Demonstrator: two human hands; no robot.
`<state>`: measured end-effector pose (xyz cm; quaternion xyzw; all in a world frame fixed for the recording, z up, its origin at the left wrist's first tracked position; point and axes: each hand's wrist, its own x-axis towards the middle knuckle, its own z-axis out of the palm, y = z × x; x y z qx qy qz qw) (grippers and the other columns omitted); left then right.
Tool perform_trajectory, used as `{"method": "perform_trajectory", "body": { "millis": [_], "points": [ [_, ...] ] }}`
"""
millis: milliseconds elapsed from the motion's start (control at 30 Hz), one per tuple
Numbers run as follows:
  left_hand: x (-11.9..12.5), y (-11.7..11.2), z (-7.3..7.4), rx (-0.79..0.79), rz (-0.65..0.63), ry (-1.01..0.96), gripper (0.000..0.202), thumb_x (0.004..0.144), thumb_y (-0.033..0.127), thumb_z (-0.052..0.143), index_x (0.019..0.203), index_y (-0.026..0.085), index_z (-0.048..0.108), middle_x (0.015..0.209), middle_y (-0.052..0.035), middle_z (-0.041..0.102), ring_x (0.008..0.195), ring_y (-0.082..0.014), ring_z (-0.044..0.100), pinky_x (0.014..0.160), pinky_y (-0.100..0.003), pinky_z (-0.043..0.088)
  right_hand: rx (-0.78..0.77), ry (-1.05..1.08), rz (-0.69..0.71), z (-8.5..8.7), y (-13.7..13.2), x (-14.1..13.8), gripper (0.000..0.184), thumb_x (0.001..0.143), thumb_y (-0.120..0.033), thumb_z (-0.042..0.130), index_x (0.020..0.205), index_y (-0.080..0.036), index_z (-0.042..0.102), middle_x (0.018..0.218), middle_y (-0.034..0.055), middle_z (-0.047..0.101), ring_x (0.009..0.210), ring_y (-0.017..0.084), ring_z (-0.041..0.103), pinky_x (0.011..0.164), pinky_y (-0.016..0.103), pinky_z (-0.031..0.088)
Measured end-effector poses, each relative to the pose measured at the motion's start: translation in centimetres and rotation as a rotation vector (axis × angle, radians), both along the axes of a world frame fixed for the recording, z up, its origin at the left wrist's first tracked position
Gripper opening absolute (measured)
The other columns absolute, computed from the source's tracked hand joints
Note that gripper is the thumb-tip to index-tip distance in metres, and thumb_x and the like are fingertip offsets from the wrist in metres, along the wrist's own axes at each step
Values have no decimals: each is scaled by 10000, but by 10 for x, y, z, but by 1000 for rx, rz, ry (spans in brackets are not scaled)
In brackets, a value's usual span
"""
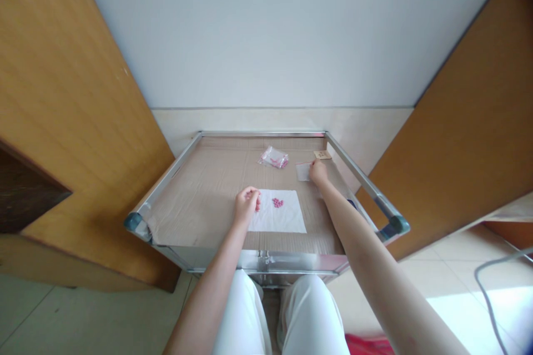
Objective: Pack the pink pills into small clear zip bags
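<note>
My left hand [247, 203] is curled at the left edge of a white sheet [287, 220]. Small pink beads [259, 206] show at its fingers, partly hidden by them. On the sheet, just to the right, lies a little cluster of pink beads [277, 203]. Farther right and back, my right hand [318, 172] is closed, its fingertips at the right edge of a small clear plastic bag [302, 172] that lies flat. Its thumb and fingers seem pinched on that edge, though the contact is small in view.
A clear bag with pink pieces [275, 157] lies toward the back. Near the back right corner is a small tan card [322, 155]. Cardboard [195, 194] lines the surface, with a raised metal rail [362, 177] around it. Wooden panels [104, 122] flank it; a wall stands behind.
</note>
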<state>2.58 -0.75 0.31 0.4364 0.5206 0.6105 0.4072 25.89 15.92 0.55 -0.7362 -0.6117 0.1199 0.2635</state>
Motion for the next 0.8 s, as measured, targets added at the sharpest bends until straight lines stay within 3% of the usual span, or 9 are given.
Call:
{"method": "perform_trajectory", "body": {
  "millis": [233,500,700,800],
  "points": [
    [0,-1,2,3,-15,6,111,651,256,494,608,155,508,459,34,474,363,-55,420,339,-152,319,42,-221,6,3,-14,-7,307,817,-132,273,1083,-78,418,1007,180,531,872,210,547,694,288,393],
    [0,-1,1,5,-10,-16,107,648,254,493,601,161,513,448,43,471,352,-55,413,341,-164,314,40,-397,22,8,-21,-14,298,815,-116,251,1047,-84,435,1024,202,493,871,240,544,683,327,398],
    [0,0,0,17,3,-11,113,653,259,490,603,160,514,452,44,471,349,-54,410,334,-166,304,149,-488,33,24,-20,-22,277,816,-117,279,1034,-78,446,1032,216,487,959,271,480,755,361,345],
    [0,0,0,12,1,-18,117,654,267,491,605,163,513,454,46,475,351,-57,416,341,-170,309,196,-507,146,34,-16,-35,255,818,-160,319,1018,-100,465,1026,182,507,984,263,452,794,368,315]
  ]
}}
